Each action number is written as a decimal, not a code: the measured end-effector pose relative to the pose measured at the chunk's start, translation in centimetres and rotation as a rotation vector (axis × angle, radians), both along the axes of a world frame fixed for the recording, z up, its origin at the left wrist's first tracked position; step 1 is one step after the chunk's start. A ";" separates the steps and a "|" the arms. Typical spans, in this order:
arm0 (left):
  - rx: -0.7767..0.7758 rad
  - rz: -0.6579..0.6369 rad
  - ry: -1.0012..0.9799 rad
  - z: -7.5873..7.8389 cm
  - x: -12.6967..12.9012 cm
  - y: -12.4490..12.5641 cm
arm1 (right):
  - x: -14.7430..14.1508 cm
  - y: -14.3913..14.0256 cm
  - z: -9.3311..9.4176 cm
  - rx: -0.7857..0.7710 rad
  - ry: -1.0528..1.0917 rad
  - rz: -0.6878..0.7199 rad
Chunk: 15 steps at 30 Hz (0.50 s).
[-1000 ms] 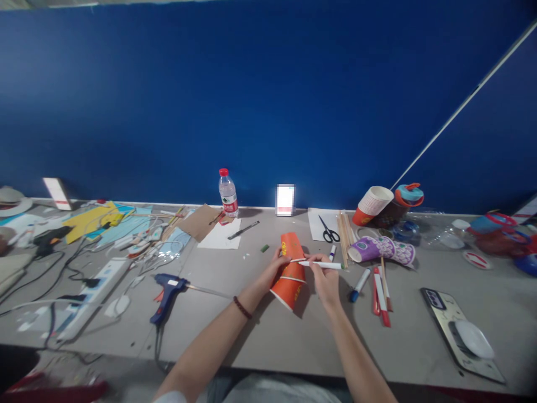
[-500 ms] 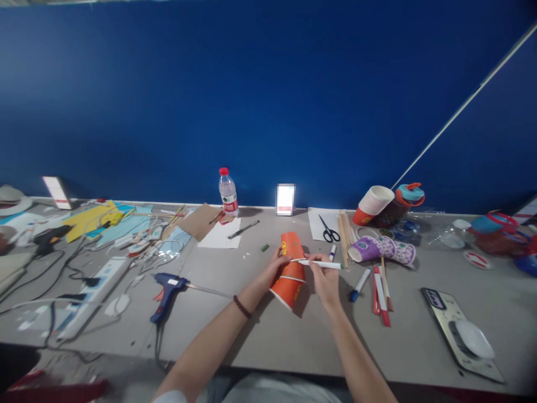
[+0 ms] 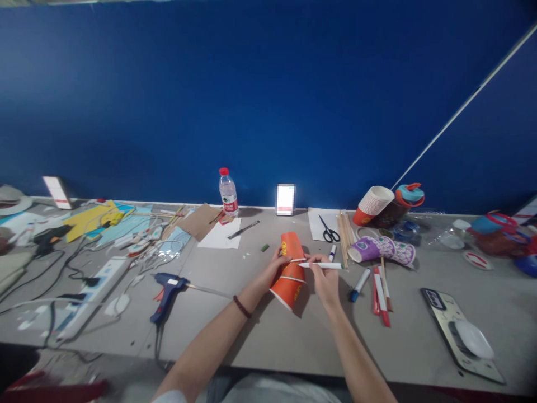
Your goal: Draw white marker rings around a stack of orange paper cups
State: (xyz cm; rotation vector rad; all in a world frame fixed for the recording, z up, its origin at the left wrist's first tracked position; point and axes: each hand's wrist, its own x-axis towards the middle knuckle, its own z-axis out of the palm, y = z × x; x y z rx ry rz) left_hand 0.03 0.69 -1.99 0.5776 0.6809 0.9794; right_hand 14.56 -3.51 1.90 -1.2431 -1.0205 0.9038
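Orange paper cups [image 3: 289,287], joined end to end, lie tilted above the desk in front of me. My left hand [image 3: 274,267] grips them from the left side, its fingers partly hidden behind the cups. In my right hand [image 3: 324,280] is a white marker pen [image 3: 329,266], held nearly level with its tip pointing left at the cups, close to the pale rim line. Whether the tip touches the paper I cannot tell. Just beyond the right hand lies another marker with a purple band [image 3: 333,253].
Left of my arms lie a blue glue gun [image 3: 168,294] and a power strip [image 3: 94,296]. Behind stand a water bottle [image 3: 228,196] and a lit phone [image 3: 286,200]. To the right are scissors [image 3: 329,232], wooden sticks [image 3: 345,235], purple cups [image 3: 381,249], stacked cups [image 3: 373,204] and a phone [image 3: 447,319].
The marker's tip end has shifted slightly down and right along the cups, and the pen lies flatter. The left hand and cups have barely moved.
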 end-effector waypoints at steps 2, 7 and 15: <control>0.001 0.002 0.015 0.6 -0.1 -0.2 | 0.0 0.0 0.1 -0.001 -0.009 -0.003; -0.011 -0.006 0.011 1.0 -0.1 -0.4 | -0.1 -0.1 0.2 -0.004 -0.020 0.006; -0.024 0.022 0.017 -0.6 0.1 0.3 | 0.0 -0.1 0.2 0.003 -0.003 -0.010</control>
